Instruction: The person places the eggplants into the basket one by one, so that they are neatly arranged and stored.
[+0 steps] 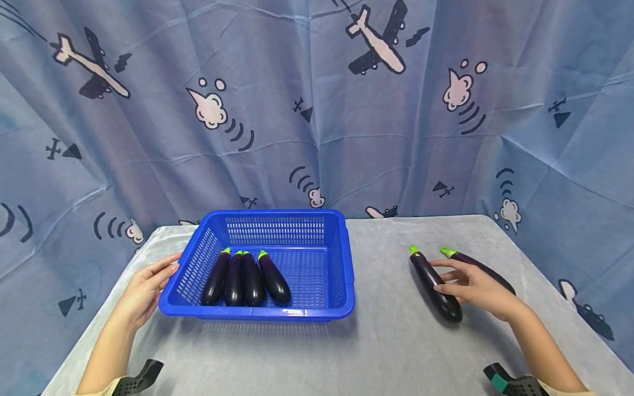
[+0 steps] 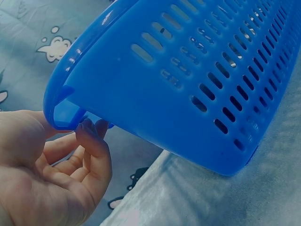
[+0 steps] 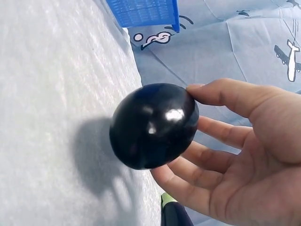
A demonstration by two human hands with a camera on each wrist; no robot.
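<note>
A blue plastic basket (image 1: 223, 312) stands on the table, with several dark eggplants (image 1: 215, 280) lying side by side in its left half, green stem ends toward the back. My left hand (image 1: 143, 291) holds the basket's left rim; in the left wrist view its fingers (image 2: 96, 146) curl up at the underside of the lip. To the right of the basket, my right hand (image 1: 475, 283) grips an eggplant (image 1: 424, 278) round its middle, thumb on the near side. The right wrist view shows its rounded dark end (image 3: 150, 127), with a shadow on the cloth beside it.
Another eggplant (image 1: 495, 275) lies on the table just behind and right of my right hand. A pale grey cloth (image 1: 277, 363) covers the table. Behind it hangs a blue curtain (image 1: 277, 99) printed with airplanes.
</note>
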